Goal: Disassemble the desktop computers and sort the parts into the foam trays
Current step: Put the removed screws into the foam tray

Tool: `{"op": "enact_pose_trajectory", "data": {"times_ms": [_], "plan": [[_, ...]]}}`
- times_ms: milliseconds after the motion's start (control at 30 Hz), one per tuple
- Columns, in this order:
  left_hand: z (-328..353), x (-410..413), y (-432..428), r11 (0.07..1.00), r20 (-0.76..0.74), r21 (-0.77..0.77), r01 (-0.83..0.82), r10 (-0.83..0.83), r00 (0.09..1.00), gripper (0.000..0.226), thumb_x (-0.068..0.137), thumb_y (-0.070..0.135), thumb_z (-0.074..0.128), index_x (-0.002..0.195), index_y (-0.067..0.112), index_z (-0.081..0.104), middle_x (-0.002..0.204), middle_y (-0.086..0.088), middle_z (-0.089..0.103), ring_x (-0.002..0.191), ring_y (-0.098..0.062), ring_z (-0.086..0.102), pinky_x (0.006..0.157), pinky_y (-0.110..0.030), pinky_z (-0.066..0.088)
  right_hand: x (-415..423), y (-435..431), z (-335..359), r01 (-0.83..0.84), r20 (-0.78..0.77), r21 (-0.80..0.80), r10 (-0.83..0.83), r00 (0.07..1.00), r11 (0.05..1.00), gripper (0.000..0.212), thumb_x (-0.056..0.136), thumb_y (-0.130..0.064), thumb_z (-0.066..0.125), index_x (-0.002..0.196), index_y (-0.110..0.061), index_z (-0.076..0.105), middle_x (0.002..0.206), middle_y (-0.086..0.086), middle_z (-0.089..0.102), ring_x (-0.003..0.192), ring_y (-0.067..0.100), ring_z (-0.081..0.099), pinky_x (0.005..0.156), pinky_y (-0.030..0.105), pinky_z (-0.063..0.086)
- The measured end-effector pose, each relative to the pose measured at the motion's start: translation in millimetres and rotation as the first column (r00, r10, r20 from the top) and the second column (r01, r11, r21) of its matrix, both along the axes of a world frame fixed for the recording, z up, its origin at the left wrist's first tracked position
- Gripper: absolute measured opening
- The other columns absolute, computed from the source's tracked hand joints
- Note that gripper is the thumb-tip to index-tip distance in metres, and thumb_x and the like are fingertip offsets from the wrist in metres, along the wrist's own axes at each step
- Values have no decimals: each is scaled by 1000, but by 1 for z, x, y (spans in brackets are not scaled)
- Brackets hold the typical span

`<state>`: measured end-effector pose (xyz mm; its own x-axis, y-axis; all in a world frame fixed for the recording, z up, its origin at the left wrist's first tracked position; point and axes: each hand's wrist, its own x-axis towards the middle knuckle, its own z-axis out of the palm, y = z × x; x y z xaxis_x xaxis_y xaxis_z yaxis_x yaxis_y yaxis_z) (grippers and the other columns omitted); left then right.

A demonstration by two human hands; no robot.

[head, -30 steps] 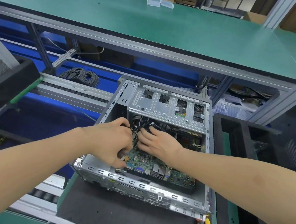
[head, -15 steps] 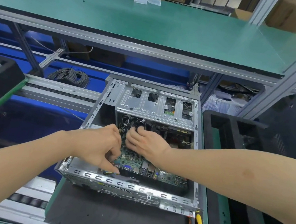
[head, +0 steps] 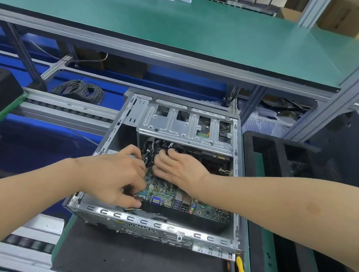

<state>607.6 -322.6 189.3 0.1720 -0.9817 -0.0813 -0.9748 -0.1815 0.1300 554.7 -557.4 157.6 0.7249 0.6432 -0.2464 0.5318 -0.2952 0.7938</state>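
Open computer case (head: pixel 158 223) sits at centre (lid off). Left hand (head: pixel 113 174) at 9 o'clock, fingers curled, pinches something unclear over the motherboard (head: pixel 164 191); right hand (head: pixel 176 169), fingers together, presses black cables (head: pixel 152 146).

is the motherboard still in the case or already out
Still in. The green motherboard lies flat inside the open case, its ports at the near wall, both hands working among the cables above it.

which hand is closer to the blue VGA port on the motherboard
Left. The left hand sits just beside the blue VGA port; the right hand is farther back among the cables.
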Motion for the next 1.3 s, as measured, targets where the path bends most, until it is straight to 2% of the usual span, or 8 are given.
{"op": "enact_pose_trajectory", "data": {"times_ms": [267,467,567,733,833,933,1100,1300], "plan": [[4,-5,12,970,-370,-136,-204,141,918,26,92,64,65,84,39,65,88,19,65,103,-7,61,111,-35,26,2,-4,3,29,-60,55,-25,998,998,79,87,-29,68,152,-10,27,148,18,36,141,36,33,113,45,33],[9,-2,13,988,-267,-50,-145,127,955,37,95,64,61,71,37,68,90,24,57,119,-6,48,111,-33,19,3,-4,9,49,-121,81,-39,992,996,94,78,-39,77,152,-11,27,150,20,32,141,37,30,110,44,35],[14,0,22,980,-379,-31,-197,170,910,35,94,53,68,66,32,67,99,22,64,128,-5,48,113,-34,16,3,-4,13,61,-152,87,-48,987,994,100,73,-40,83,151,-10,27,151,20,30,141,36,29,108,42,36],[16,-4,25,954,-367,-114,-277,218,904,18,91,51,71,97,46,55,95,18,60,114,-4,48,108,-23,21,0,-4,19,70,-183,78,-54,982,994,111,69,-45,86,152,-9,22,156,21,26,144,36,26,111,42,37],[10,-5,17,970,-177,-100,-220,200,964,23,93,60,61,113,49,61,91,20,56,108,1,46,109,-29,22,-1,-5,22,77,-193,81,-60,979,994,110,69,-46,86,151,-8,22,157,21,24,145,37,25,113,43,36],[5,-4,11,982,-31,-90,-163,161,986,21,95,63,56,96,45,66,87,18,48,100,-1,42,105,-36,29,0,-4,21,76,-187,76,-61,981,994,101,75,-43,82,150,-9,24,157,20,24,146,37,26,113,42,36],[8,1,8,983,-35,-89,-160,158,987,22,92,60,60,82,42,56,93,19,46,99,0,41,103,-40,30,2,-4,21,90,-167,77,-76,983,993,92,80,-45,79,147,-11,27,154,18,28,144,35,28,109,41,35],[7,5,-2,980,-141,39,-194,198,970,17,95,62,56,107,52,62,95,20,54,110,-1,40,103,-37,22,2,-4,22,89,-164,75,-76,984,993,95,79,-47,80,151,-11,28,156,17,28,146,34,28,111,42,35]]}}
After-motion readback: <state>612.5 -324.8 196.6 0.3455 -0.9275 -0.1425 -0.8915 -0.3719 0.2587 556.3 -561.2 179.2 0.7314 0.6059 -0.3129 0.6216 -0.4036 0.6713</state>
